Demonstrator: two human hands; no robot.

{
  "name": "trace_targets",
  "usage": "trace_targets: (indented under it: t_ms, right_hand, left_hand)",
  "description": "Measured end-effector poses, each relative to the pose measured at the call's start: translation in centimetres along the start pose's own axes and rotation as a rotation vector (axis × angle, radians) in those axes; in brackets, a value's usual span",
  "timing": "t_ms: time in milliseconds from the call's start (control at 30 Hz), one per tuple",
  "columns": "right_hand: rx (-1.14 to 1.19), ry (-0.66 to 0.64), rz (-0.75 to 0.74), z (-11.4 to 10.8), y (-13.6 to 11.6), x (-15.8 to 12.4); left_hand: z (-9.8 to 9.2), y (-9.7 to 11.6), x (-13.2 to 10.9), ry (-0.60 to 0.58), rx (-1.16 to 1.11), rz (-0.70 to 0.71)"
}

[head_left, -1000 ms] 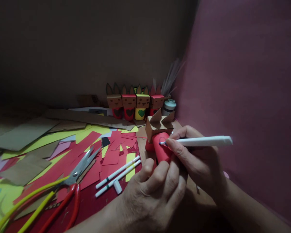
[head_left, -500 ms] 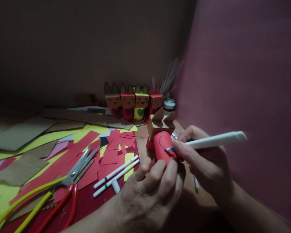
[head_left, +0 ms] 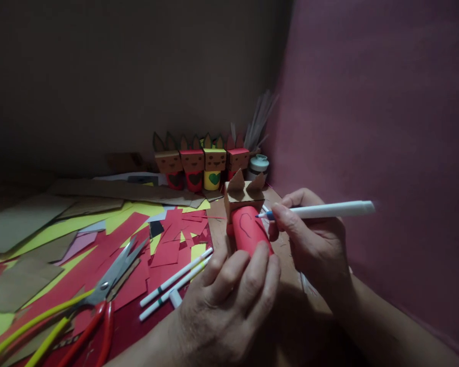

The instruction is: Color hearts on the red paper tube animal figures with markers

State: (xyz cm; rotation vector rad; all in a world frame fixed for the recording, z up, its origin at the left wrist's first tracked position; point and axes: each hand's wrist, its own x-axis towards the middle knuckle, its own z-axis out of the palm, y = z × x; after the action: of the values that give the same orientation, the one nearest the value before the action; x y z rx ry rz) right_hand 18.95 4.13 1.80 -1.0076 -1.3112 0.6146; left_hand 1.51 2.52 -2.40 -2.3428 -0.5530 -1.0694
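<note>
My left hand (head_left: pixel 229 300) is closed round the lower end of a red paper tube figure (head_left: pixel 248 230) topped by a brown cardboard head with two pointed ears (head_left: pixel 244 191). A dark curved line is drawn on the red tube. My right hand (head_left: pixel 313 239) pinches a white marker pen (head_left: pixel 321 210) with a blue tip. The tip sits just right of the tube's upper end, close to the cardboard head.
Several finished eared paper figures (head_left: pixel 201 163) stand in a row at the back beside a small capped jar (head_left: pixel 257 165). Red and yellow paper scraps (head_left: pixel 137 239), cardboard sheets, red-handled scissors (head_left: pixel 107 290), two white pens (head_left: pixel 176 283), a loose cap and yellow stalks lie at left. A dark red wall (head_left: pixel 367 127) rises on the right.
The pen tip moved down the tube while a curved line appeared, then lifted up and off to the tube's upper right. The view shifted slightly right; my left hand kept its grip.
</note>
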Motion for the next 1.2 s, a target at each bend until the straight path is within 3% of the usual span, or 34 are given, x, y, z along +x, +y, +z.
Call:
trace_targets:
  t_ms: [233,367,533,1200]
  right_hand:
    - [-0.068,-0.014,-0.064,0.03,0.12,-0.14]
    - [-0.103,-0.046,-0.067,0.05,-0.03,-0.02]
    - [-0.128,-0.032,-0.038,0.22,-0.22,0.06]
    - [-0.109,0.002,0.013,0.03,0.50,0.51]
  left_hand:
    - [0.09,0.08,-0.12,-0.001,-0.003,0.013]
    - [-0.19,0.23,0.09,-0.071,0.014,0.005]
    - [0.12,0.33,0.08,0.023,-0.001,-0.013]
    - [0.07,0.17,-0.20,0.001,0.026,-0.007]
